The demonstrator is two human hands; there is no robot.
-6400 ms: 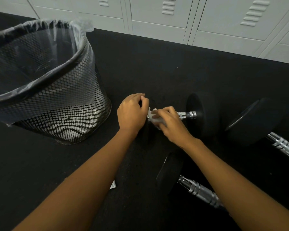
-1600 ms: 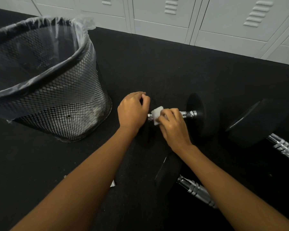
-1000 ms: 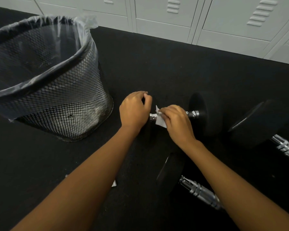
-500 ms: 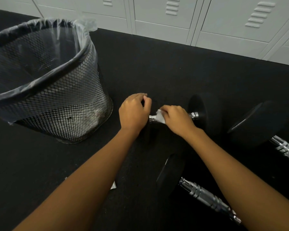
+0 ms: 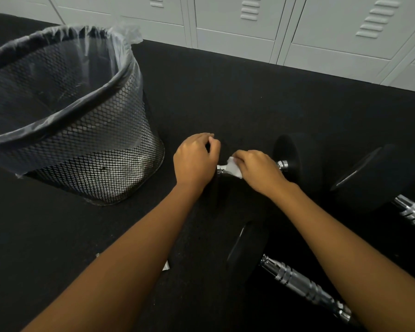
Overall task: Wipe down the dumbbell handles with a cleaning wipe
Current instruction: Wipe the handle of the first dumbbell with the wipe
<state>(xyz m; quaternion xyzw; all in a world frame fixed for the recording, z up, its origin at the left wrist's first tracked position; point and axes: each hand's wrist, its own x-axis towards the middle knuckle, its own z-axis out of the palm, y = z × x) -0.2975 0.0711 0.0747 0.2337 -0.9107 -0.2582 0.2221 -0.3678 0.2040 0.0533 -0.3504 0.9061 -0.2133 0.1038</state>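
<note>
A black rubber floor [image 5: 225, 92] fills most of the head view, with a row of pale grey lockers [image 5: 237, 25] along the far edge. At left stands a wire mesh bin [image 5: 94, 164] with a clear plastic liner. Three dumbbells lie on the floor at centre and right.

The far dumbbell [image 5: 290, 161] is the one being cleaned. The person's left hand [image 5: 194, 161] curls over its left end and seems to steady it, though that weight is black on black and hard to make out. The right hand [image 5: 259, 168] is closed around a small white wipe [image 5: 233, 168], pressing it onto the shiny handle between the weights.

The task looks partly done: one handle is under the wipe. The near dumbbell [image 5: 297, 281] and the right dumbbell [image 5: 374, 178] have no hand on them, and whether they are already clean cannot be told. Both run out of view, and forearms hide part of the floor. A white scrap [image 5: 165, 265] peeks from under the left forearm.
</note>
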